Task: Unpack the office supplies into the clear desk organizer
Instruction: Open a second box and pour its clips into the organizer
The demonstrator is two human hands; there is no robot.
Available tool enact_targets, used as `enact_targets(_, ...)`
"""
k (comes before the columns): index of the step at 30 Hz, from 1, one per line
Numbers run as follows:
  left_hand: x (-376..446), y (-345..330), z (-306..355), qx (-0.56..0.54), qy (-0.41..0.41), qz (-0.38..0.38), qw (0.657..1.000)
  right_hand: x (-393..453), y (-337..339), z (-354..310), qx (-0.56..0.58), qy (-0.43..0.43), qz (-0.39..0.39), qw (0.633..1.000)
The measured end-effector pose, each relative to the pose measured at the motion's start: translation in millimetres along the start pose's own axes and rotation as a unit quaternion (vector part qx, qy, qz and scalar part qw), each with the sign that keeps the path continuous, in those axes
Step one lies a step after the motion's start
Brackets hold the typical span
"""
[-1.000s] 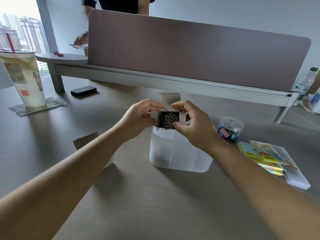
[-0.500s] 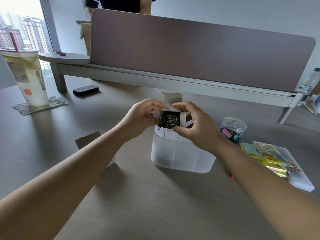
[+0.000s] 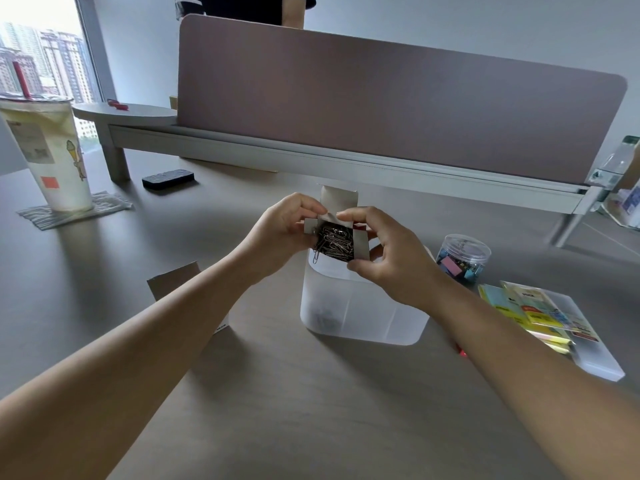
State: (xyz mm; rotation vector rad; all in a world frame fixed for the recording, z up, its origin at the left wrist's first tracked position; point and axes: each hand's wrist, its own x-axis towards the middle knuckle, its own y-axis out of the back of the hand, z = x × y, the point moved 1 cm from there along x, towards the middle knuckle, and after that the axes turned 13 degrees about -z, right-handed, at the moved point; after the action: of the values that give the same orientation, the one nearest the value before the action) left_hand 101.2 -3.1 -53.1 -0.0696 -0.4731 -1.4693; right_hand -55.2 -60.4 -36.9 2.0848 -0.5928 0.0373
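Observation:
A small cardboard paper clip box, flaps open, is held above the frosted clear desk organizer. Its open mouth faces me, full of metal paper clips; one clip hangs over the lower left edge. My left hand grips the box's left side and pinches a flap. My right hand holds the right side and bottom, fingertips on the top flap. Something dark lies in the organizer's left compartment.
A clear jar of coloured binder clips stands right of the organizer, with sticky note packs on a frosted case beyond it. A cardboard piece lies left, a drink cup far left, a desk divider behind.
The box has tipped a little further toward me and a paper clip now dangles over its lower left edge. Both hands keep their hold above the organizer.

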Motion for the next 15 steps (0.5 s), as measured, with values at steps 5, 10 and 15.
enact_targets(5, -0.4, 0.1, -0.2, 0.007, -0.004, 0.000, 1.000, -0.5, 0.1, -0.2, -0.006, 0.005, 0.000, 1.000)
enact_targets(10, -0.6, -0.5, -0.1, 0.009, -0.006, 0.000, 1.000, -0.5, -0.4, 0.8, 0.000, -0.004, 0.011, 1.000)
enact_targets(15, -0.6, -2.0, 2.3, 0.008, 0.001, -0.010, 1.000, -1.0, 0.7, 1.8, 0.001, -0.002, 0.017, 1.000)
